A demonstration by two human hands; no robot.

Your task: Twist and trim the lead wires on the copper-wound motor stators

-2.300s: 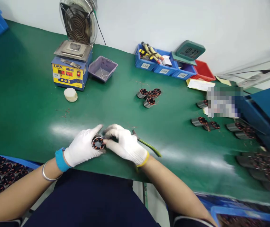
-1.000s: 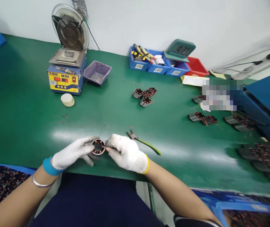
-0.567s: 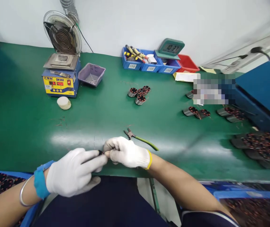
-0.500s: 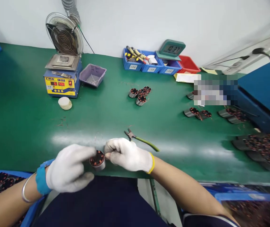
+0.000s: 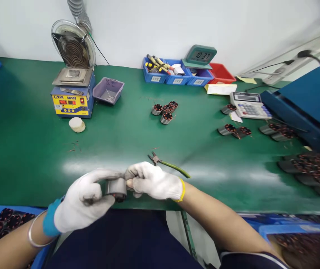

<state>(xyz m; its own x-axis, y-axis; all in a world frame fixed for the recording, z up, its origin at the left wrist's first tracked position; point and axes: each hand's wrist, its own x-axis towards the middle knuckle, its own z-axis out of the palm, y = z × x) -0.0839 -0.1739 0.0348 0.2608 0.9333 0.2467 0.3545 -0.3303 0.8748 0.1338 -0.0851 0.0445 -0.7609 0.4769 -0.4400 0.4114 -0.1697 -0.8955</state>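
Observation:
My left hand (image 5: 85, 198), in a white glove, grips a motor stator (image 5: 116, 186) between thumb and forefinger. The stator's smooth metal side faces up, and its dark end with copper windings points down towards me. Against the stator's right side, my right hand (image 5: 145, 182), also gloved, has its fingers pinched together; whatever they hold is hidden. A bare fingertip shows through that glove. Just beyond the right hand lie green-handled cutting pliers (image 5: 174, 168) with their jaws apart.
Several stators (image 5: 165, 112) stand mid-table, with more at the right beside a calculator (image 5: 249, 105). A solder pot (image 5: 71, 101) is at the back left, near a purple tray (image 5: 108, 90). Blue boxes of tools (image 5: 156, 76) line the wall. Wire scraps (image 5: 73, 145) lie at left.
The stator, upright before with its windings facing up, is now tipped over with its windings towards me. My left thumb and forefinger have closed on it. My right hand has barely moved.

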